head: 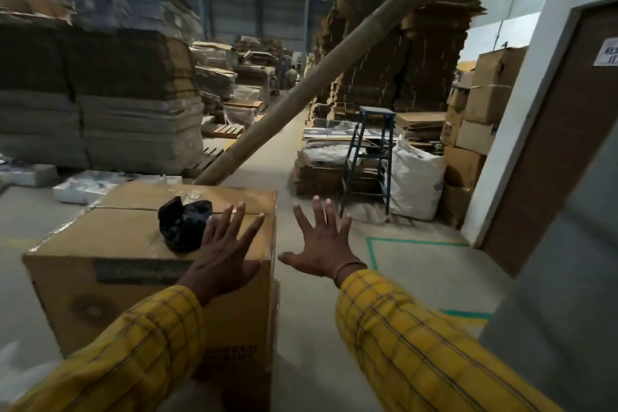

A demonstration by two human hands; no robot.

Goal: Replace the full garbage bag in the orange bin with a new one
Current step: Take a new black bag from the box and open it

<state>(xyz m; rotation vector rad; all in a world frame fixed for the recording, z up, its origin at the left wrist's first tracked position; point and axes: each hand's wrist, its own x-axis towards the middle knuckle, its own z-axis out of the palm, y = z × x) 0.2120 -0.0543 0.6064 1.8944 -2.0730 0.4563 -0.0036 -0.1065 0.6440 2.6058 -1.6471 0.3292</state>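
Note:
A crumpled black garbage bag (183, 222) lies on top of a large sealed cardboard box (100, 237) in front of me. My left hand (222, 254) is spread open over the box's right top edge, just right of the bag, holding nothing. To the right of the box, my right hand (322, 244) hovers over the floor with fingers spread and empty. Both arms wear yellow checked sleeves. No orange bin is in view.
A long cardboard tube (334, 67) leans diagonally behind the box. Tall stacks of flattened cardboard (100, 94) line the left and far right. A blue step stool (371, 157), a white sack (414, 181) and a brown door (551, 144) stand at right. An aisle runs down the middle.

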